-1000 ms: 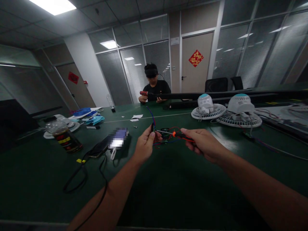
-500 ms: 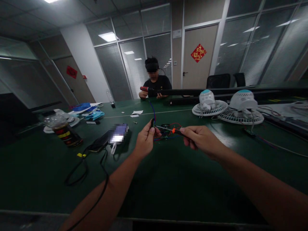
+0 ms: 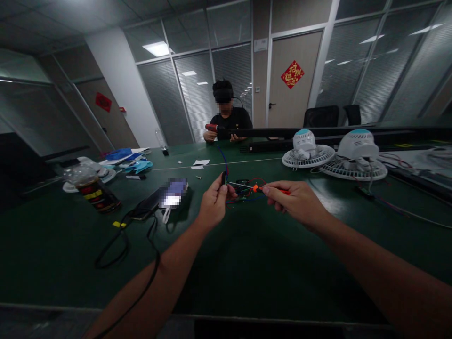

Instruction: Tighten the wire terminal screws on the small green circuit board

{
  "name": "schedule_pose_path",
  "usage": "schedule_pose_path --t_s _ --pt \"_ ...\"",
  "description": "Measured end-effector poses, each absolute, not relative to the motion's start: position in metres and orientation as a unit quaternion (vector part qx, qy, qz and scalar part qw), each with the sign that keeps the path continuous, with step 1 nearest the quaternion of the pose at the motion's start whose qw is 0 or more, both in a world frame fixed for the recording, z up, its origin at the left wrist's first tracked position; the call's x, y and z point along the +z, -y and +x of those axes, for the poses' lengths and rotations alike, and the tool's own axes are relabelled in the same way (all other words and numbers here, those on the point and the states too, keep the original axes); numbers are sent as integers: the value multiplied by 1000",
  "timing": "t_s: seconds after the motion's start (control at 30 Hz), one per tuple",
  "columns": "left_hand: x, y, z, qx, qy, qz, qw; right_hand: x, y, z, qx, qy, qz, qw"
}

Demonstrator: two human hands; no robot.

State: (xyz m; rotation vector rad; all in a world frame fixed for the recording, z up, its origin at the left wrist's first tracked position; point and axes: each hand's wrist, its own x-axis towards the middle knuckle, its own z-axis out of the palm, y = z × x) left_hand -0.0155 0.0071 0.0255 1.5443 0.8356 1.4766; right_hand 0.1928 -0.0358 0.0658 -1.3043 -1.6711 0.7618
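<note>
The green tabletop point(image 3: 275, 263) stretches from its near edge to the screwdriver point(image 3: 255, 188), which the right hand point(image 3: 294, 201) grips, long axis crosswise, tip pointing left at a small black part point(image 3: 223, 178) pinched in the left hand point(image 3: 213, 202). Left of the screwdriver, a bottle label point(image 3: 96, 193) is too small to read; far beyond it, a red poster point(image 3: 292, 74) bears gold characters.

Gold characters point(image 3: 293, 75), apparently 招财进宝, on the red diamond sign point(image 3: 292, 74) on the right door point(image 3: 295, 104)

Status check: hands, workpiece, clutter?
Left hand gripping small black part. Right hand holding screwdriver, pointed toward it. Red and blue wires just beyond.
</note>
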Motion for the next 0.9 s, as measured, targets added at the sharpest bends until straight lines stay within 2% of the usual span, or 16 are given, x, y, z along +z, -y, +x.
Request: schedule_pose_path --t_s 0.33,0.43,0.53,0.73,0.9 --pt "24 -8 -15 582 -336 624 399 71 41 189 290 653 -537 449" --pt "25 -6 -14 571 -336 636 395 69 40 190 250 666 -539 452" --pt "25 -5 -14 568 -340 643 385 66 37 193 212 690 -543 430" --pt "23 -7 -16 569 -349 648 367 60 31 197 225 708 -556 373" --pt "22 -7 -16 571 -345 646 372 60 31 195 218 708 -544 393"
